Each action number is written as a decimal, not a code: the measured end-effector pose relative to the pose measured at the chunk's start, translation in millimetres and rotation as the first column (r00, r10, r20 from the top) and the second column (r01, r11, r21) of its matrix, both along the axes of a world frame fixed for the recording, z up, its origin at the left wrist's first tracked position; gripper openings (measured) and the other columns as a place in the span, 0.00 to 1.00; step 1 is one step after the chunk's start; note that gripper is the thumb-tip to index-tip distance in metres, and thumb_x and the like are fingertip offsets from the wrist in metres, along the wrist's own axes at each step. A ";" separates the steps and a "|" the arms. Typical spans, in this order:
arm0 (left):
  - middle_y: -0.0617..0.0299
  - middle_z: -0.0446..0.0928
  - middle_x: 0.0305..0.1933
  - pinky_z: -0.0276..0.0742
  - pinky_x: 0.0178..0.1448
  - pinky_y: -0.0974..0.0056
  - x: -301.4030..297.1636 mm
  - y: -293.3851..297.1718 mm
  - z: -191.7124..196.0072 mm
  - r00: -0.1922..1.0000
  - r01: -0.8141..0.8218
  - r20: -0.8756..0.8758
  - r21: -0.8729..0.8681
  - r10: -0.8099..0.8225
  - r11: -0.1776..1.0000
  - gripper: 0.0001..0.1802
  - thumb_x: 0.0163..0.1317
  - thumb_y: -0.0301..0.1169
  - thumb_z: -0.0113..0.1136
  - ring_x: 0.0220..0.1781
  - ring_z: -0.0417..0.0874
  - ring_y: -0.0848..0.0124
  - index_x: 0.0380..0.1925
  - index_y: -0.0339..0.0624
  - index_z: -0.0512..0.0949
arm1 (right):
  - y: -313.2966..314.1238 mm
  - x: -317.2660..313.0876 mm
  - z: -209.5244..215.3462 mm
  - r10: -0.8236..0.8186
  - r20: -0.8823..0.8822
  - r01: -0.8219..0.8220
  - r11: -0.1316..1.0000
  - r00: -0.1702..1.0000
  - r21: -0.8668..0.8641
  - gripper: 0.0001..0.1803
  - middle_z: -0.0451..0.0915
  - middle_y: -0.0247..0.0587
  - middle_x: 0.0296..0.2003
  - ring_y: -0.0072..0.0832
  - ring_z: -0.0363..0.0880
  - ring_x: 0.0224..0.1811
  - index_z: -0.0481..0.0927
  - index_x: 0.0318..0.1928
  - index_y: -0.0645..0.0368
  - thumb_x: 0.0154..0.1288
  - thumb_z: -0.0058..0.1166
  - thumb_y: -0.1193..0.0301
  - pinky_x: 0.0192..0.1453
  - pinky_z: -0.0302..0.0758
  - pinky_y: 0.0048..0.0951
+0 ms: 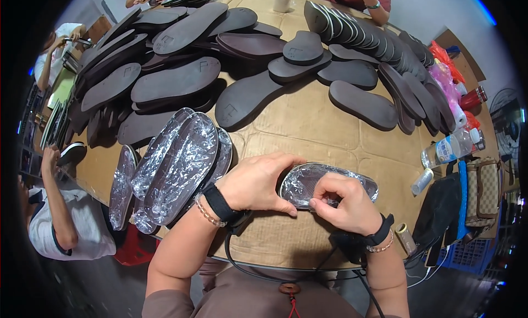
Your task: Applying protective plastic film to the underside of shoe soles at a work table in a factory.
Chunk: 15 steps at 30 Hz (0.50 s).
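A dark shoe sole [301, 181] wrapped in clear plastic film lies crosswise on the cardboard-covered table in front of me. My left hand [254, 181] grips its left end, with the thumb at the near edge and the fingers at the far edge. Over the sole's middle, my right hand [347, 207] is curled in a pinch on the clear film; the fingertips are partly hidden. Several film-wrapped soles [184, 161] lean together beside my left forearm, and one more wrapped sole [122, 186] stands to their left.
Bare dark soles [176, 81] are heaped at the far left, with a long row [357, 35] at the far right. A tape roll [282, 1] stands at the back. On the right are a water bottle [451, 147], a small roll [406, 238] and a checked bag [483, 194]. Other people work around the table.
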<state>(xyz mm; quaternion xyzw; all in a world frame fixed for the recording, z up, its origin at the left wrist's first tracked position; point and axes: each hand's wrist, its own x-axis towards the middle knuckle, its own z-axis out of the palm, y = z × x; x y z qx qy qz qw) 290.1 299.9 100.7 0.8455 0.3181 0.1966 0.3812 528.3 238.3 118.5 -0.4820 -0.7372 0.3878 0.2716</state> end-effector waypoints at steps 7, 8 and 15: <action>0.49 0.83 0.53 0.82 0.60 0.55 2.9 -3.3 5.0 0.997 -0.037 -0.062 -0.019 0.036 0.999 0.47 0.41 0.42 0.86 0.55 0.86 0.52 0.64 0.41 0.76 | 1.1 4.3 -5.3 -0.006 -0.065 0.001 0.997 0.998 -0.075 0.04 0.83 0.37 0.27 0.25 0.79 0.25 0.81 0.31 0.64 0.59 0.62 0.76 0.32 0.75 0.26; 0.49 0.83 0.53 0.82 0.60 0.55 3.8 -3.5 4.8 0.998 -0.038 -0.059 -0.017 0.037 0.999 0.47 0.41 0.42 0.86 0.55 0.86 0.52 0.64 0.41 0.76 | 0.4 4.5 -4.8 -0.033 -0.081 0.026 0.995 0.996 -0.091 0.05 0.84 0.37 0.26 0.25 0.79 0.24 0.81 0.31 0.64 0.60 0.64 0.75 0.31 0.75 0.26; 0.49 0.84 0.53 0.83 0.58 0.54 4.8 -5.2 1.0 0.997 -0.041 -0.061 0.017 0.042 0.999 0.47 0.41 0.41 0.87 0.54 0.86 0.51 0.63 0.41 0.77 | -5.8 -16.7 -5.8 -0.207 0.108 0.213 0.976 0.972 -0.046 0.12 0.83 0.45 0.24 0.32 0.80 0.21 0.87 0.34 0.64 0.64 0.70 0.65 0.30 0.76 0.32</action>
